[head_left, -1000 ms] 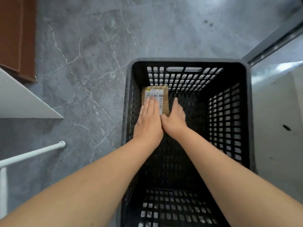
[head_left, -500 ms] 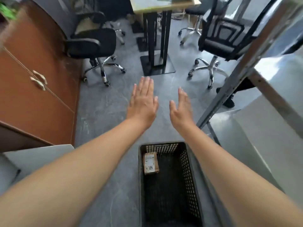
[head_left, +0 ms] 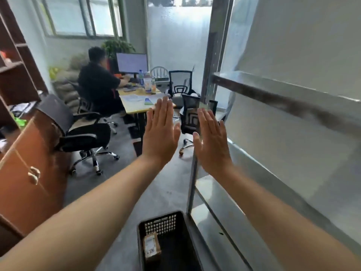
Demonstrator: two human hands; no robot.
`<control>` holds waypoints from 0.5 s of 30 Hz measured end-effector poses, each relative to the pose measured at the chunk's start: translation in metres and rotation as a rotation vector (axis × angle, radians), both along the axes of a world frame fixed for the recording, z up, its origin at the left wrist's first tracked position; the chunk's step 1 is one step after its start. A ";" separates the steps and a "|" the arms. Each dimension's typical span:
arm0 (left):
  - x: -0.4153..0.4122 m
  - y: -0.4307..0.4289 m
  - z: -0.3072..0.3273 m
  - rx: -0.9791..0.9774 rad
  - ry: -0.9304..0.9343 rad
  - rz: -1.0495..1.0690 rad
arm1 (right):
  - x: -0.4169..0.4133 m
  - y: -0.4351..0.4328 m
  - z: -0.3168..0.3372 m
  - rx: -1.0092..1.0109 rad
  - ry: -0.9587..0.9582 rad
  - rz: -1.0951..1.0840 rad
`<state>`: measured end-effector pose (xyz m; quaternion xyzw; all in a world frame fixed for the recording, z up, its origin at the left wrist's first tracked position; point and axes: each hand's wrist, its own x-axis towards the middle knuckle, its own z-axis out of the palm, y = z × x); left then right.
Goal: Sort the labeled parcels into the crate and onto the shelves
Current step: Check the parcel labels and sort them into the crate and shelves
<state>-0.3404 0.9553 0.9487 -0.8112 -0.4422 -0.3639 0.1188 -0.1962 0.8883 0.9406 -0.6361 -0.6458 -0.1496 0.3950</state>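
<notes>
two flat, empty hands: left hand and right hand held up. swinging right, you may knock the shelf rail beside the crate.

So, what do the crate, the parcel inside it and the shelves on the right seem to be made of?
The crate looks like moulded black plastic, matt: its wall is a grid of small slots. The parcel seems brown cardboard with a white paper label. The shelves appear to be grey metal, slightly glossy, since they reflect light; blur leaves this open.
</notes>
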 end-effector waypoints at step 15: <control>0.176 -0.244 0.123 0.178 0.008 -0.627 | 0.139 -0.320 0.135 0.135 -0.123 -0.735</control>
